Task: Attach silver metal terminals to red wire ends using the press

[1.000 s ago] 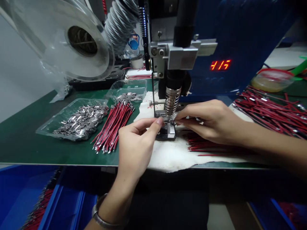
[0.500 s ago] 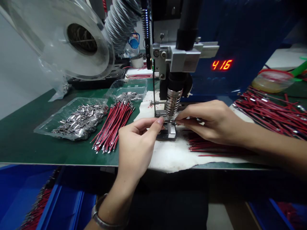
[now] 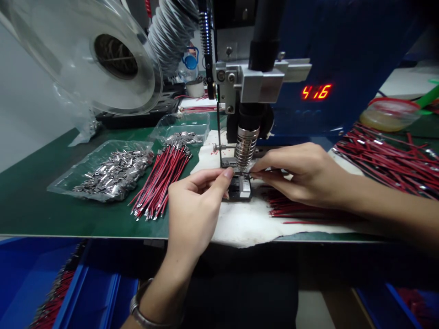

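My left hand [image 3: 195,205] pinches something small at the left side of the press die [image 3: 240,187], under the ribbed metal head [image 3: 245,147] of the blue machine [image 3: 329,55]. What the fingertips hold is too small to name. My right hand [image 3: 302,176] pinches a thin wire end at the die's right side, with fingers closed. Both hands rest over a white cloth [image 3: 240,224]. Red wires [image 3: 295,208] lie under my right hand.
A bundle of red-black wires [image 3: 161,180] lies left of the die, beside a clear tray of metal terminals [image 3: 109,171] and a second tray [image 3: 185,132]. More red wires [image 3: 391,160] pile at the right. A clear reel [image 3: 103,59] hangs at upper left. Blue bins [image 3: 68,292] sit below the table edge.
The red counter on the machine went from 415 to 416. Both hands stay pinched at the die, almost unmoved.
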Available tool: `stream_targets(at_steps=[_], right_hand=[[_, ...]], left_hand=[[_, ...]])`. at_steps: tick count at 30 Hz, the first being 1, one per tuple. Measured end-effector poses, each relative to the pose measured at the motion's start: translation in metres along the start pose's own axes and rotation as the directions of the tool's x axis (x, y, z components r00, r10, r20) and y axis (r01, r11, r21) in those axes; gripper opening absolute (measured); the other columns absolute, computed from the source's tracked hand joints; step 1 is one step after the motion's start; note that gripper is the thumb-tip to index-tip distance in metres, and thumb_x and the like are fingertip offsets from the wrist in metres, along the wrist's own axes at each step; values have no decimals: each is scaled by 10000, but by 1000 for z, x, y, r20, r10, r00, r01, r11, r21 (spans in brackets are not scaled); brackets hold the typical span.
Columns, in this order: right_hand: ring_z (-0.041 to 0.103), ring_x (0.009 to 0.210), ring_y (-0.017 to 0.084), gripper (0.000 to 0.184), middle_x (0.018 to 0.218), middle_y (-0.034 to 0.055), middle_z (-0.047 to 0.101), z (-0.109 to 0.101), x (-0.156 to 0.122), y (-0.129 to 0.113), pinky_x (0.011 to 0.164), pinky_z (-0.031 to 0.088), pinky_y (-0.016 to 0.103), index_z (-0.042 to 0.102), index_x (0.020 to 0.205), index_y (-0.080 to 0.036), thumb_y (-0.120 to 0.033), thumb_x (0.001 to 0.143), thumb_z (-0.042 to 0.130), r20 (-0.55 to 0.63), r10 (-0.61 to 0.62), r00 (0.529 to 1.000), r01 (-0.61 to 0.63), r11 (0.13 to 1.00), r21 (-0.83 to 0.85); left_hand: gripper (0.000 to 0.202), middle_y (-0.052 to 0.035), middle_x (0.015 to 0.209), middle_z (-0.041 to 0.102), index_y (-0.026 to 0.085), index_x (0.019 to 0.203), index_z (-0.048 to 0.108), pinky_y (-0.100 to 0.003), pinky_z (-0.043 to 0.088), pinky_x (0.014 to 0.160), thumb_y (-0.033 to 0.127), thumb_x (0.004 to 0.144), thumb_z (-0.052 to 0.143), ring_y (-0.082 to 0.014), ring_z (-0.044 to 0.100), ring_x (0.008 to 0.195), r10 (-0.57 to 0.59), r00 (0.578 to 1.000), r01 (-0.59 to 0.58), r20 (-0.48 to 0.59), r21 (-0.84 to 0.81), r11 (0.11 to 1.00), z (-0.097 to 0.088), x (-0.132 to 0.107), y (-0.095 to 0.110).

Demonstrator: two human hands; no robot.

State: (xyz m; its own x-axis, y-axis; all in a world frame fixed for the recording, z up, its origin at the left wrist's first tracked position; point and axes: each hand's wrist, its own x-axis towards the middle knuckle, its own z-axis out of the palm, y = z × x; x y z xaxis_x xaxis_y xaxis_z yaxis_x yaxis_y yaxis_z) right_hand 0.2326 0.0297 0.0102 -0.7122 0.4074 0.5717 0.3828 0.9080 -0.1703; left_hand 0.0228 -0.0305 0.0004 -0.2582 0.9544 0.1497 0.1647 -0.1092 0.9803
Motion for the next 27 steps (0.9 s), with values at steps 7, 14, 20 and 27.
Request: stream_targets(at_steps=[7, 14, 20, 27], right_hand=[[674, 657, 167, 135, 829, 32, 761, 1, -1, -2, 604, 493, 289, 704, 970, -221, -130, 961, 605, -15, 8, 1000, -9, 1000, -19], [705, 683, 182, 114, 842, 41, 777, 1, 0, -2, 621, 523, 305, 720, 977, -218, -159, 976, 623, -22, 14, 1000, -14, 1000, -9], [701, 649, 160, 101, 802, 26, 773, -1, 0, -12, 575, 507, 282, 704, 905, -219, -142, 949, 655, -105, 24, 994, -26, 999, -21], [651, 555, 127, 103, 655, -11, 705, -9, 0, -32, 516, 448, 278, 663, 875, -235, -180, 961, 673, -169, -51, 984, 52, 999, -2]], left_hand=[[200, 15, 543, 591, 176, 718, 804, -254, 380, 541, 356, 805, 825, -113, 468, 513, -26, 999, 26, -19, 1, 1000, 2, -2, 4], [216, 19, 549, 564, 176, 744, 826, -250, 342, 518, 388, 774, 854, -108, 446, 524, -46, 999, 45, -18, -10, 999, 2, -1, 2], [214, 29, 630, 606, 198, 789, 770, -237, 387, 564, 394, 877, 769, -107, 493, 572, 47, 990, -56, -133, -69, 996, -1, -7, 0], [168, 7, 636, 703, 223, 744, 789, -243, 461, 550, 290, 884, 724, -124, 571, 514, 121, 991, -117, -50, 69, 991, 7, -50, 3]])
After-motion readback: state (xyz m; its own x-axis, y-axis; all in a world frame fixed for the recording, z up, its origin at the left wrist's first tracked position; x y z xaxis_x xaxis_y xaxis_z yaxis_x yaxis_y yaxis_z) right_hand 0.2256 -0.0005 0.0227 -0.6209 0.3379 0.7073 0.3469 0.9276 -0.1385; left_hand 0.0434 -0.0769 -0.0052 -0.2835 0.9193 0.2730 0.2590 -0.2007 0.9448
